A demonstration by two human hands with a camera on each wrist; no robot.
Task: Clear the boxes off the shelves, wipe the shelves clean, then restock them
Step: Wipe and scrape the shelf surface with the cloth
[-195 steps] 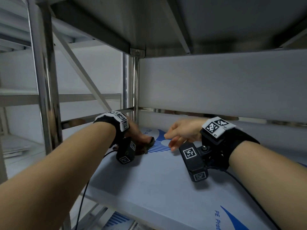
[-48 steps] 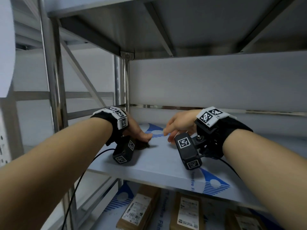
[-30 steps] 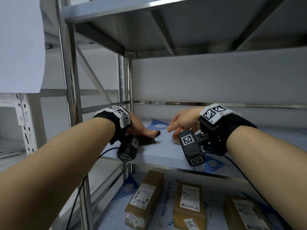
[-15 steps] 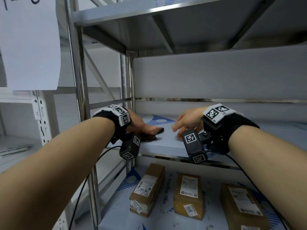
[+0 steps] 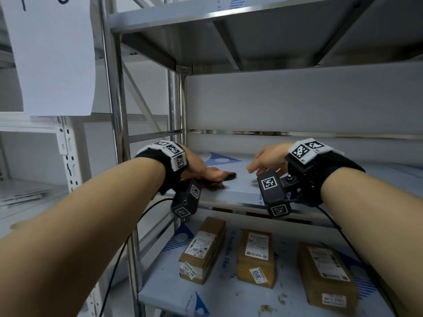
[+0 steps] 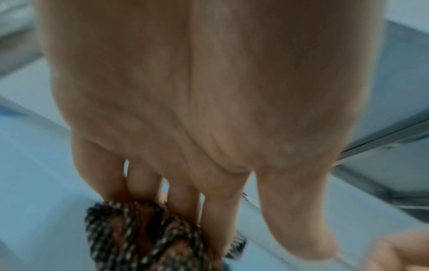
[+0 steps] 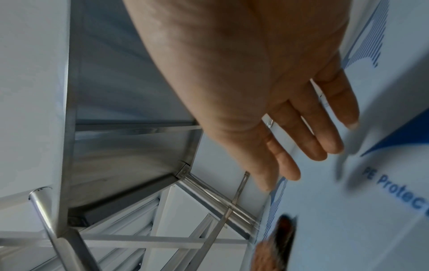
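On the middle shelf, covered in white film with blue print, my left hand lies flat on a dark brown woven cloth near the front left corner. In the left wrist view the straight fingers press into the bunched cloth. My right hand hovers just right of it with relaxed fingers and holds nothing. The right wrist view shows that hand over the film and the cloth below it. No boxes stand on this shelf.
Three taped cardboard boxes lie on the lower shelf, with crumbs among them. A steel upright stands at the left. The upper shelf hangs overhead. A paper sheet is taped at top left.
My view has pulled back, so the lower shelf with its boxes has come into sight. The left hand has drawn the cloth toward the shelf's front edge. The right hand stays beside it.
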